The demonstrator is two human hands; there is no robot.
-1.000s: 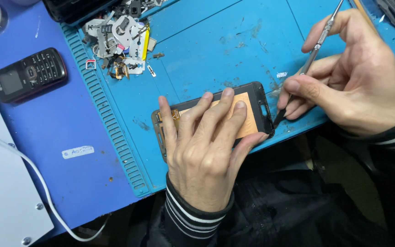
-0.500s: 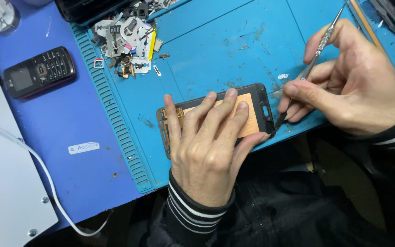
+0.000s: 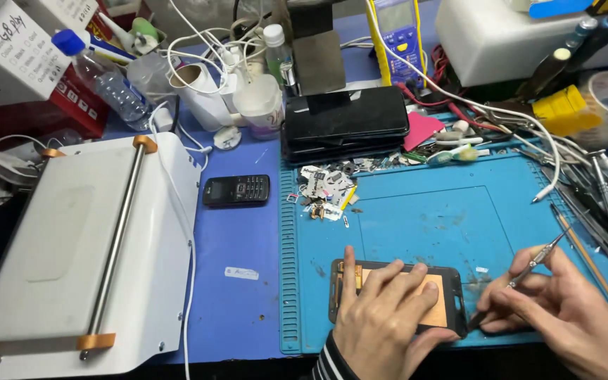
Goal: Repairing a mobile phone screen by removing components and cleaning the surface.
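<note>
Phone screen [image 3: 452,309], face down with a copper-coloured back, lay near the front edge of the blue work mat [image 3: 423,225], long axis running roughly 9 to 3 o'clock across the bench. Left hand [image 3: 385,320] was flat on top of it, fingers spread and pointing toward 12, pressing it onto the mat, so that hand was clearly the nearer one, actually touching it. Right hand [image 3: 564,317] sat just off the screen's 3 o'clock end, fingers pinched around thin metal tweezers [image 3: 540,255] whose shaft slanted up toward 1 o'clock; the tip end dropped toward the screen's right edge, though whether it touched I couldn't tell, the fingers hid it. So everything hinged on that right short end, with one hand pinning and the other coming in from 3 o'clock. Further off at about 11 o'clock was a pile of small parts [image 3: 325,186], a black keypad phone [image 3: 236,191] beyond at 10, and a white machine with a steel bar [image 3: 79,253] way out at 9.
</note>
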